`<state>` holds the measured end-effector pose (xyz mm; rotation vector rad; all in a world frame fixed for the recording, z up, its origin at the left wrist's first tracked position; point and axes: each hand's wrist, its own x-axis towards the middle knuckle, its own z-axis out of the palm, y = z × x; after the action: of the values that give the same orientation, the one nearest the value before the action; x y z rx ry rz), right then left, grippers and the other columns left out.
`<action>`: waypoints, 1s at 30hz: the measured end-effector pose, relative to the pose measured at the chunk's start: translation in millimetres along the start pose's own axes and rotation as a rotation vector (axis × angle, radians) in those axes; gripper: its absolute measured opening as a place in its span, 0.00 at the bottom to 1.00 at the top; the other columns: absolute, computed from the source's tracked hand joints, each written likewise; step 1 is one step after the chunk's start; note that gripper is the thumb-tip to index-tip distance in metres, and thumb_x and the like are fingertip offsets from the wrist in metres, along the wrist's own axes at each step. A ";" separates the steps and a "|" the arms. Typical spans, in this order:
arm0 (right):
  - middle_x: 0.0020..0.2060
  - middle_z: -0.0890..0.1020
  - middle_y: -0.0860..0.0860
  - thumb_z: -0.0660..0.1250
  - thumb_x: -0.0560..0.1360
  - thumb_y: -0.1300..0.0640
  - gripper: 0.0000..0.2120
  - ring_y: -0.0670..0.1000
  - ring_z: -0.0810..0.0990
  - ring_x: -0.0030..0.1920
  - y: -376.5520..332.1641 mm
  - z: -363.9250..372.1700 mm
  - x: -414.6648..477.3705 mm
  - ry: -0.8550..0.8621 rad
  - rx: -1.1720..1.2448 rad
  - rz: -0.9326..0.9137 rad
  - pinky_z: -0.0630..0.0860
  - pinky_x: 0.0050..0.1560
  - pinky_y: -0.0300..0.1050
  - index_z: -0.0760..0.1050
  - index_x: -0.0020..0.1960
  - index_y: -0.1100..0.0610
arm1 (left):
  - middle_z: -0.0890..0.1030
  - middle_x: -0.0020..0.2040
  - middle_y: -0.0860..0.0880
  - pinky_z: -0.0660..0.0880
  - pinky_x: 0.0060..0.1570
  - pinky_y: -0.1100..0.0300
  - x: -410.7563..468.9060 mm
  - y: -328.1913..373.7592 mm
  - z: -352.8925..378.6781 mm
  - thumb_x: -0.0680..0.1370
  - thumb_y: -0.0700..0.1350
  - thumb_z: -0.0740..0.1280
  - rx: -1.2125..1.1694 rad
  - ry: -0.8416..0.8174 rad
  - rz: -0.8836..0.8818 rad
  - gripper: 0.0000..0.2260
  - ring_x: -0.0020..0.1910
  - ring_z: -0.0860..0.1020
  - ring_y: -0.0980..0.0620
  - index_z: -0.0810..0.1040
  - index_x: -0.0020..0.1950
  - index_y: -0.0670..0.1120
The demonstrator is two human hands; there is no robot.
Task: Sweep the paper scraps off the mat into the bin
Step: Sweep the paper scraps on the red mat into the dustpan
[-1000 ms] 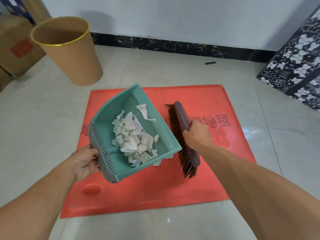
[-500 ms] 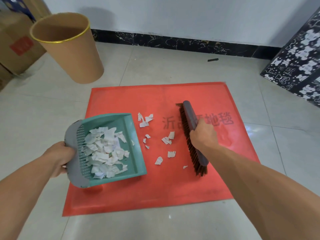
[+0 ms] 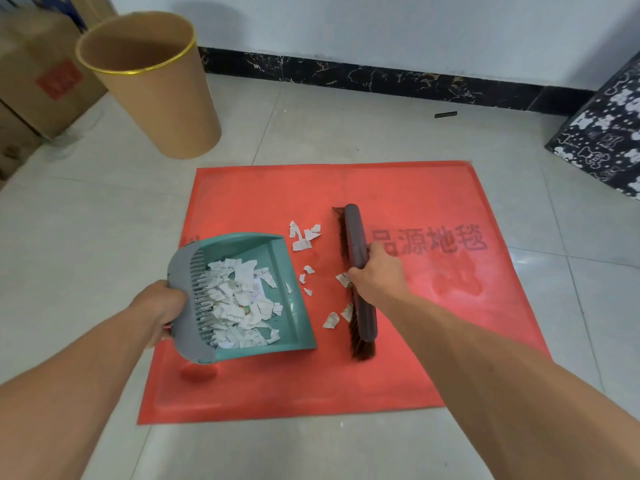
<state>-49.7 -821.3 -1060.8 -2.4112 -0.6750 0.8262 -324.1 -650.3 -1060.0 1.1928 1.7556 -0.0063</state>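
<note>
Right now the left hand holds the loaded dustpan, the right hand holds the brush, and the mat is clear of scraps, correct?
No: the head view shows loose scraps lying on the mat between dustpan and brush. The left hand and right hand hold them as you said.

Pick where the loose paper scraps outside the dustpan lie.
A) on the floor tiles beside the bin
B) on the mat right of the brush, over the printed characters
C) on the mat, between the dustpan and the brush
C: the loose scraps lie on the red mat in the gap between the dustpan, held by the left hand, and the brush, gripped by the right hand.
</note>
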 end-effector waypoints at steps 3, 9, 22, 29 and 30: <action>0.45 0.78 0.58 0.66 0.72 0.58 0.13 0.59 0.78 0.42 -3.3 4.3 0.1 -0.016 0.011 -0.020 0.71 0.37 0.45 0.69 0.55 0.58 | 0.82 0.50 0.43 0.76 0.42 0.52 1.5 0.4 8.2 0.78 0.34 0.58 -0.001 -0.024 0.019 0.12 0.45 0.80 0.44 0.75 0.57 0.44; 0.43 0.77 0.55 0.67 0.72 0.57 0.15 0.58 0.76 0.40 -10.1 12.2 -0.1 -0.041 -0.010 -0.053 0.69 0.37 0.43 0.70 0.57 0.56 | 0.81 0.56 0.46 0.80 0.44 0.45 10.9 -2.5 14.6 0.72 0.40 0.61 0.045 0.006 0.047 0.20 0.51 0.80 0.42 0.72 0.64 0.52; 0.37 0.75 0.50 0.67 0.74 0.54 0.14 0.56 0.77 0.40 -7.6 11.8 -0.4 -0.056 0.005 -0.126 0.72 0.37 0.45 0.72 0.57 0.56 | 0.76 0.66 0.51 0.78 0.55 0.42 -19.1 10.2 30.5 0.70 0.41 0.61 0.113 -0.027 0.193 0.39 0.58 0.78 0.41 0.54 0.71 0.75; 0.46 0.79 0.56 0.65 0.73 0.56 0.17 0.59 0.78 0.45 -14.3 14.6 -3.5 -0.124 -0.044 -0.173 0.77 0.43 0.48 0.72 0.61 0.55 | 0.76 0.67 0.51 0.78 0.55 0.41 -10.9 6.5 35.4 0.74 0.36 0.60 0.099 -0.015 0.193 0.39 0.58 0.78 0.42 0.54 0.72 0.73; 0.46 0.79 0.56 0.65 0.73 0.56 0.17 0.59 0.78 0.45 -16.4 15.9 -5.1 -0.137 -0.047 -0.185 0.77 0.44 0.49 0.72 0.61 0.54 | 0.76 0.66 0.52 0.77 0.55 0.40 -9.3 4.9 36.4 0.74 0.36 0.60 0.102 -0.017 0.203 0.39 0.58 0.78 0.42 0.54 0.73 0.73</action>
<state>-68.5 -807.3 -1060.0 -2.3052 -0.9643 0.9125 -294.7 -671.9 -1070.1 1.4374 1.6287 0.0146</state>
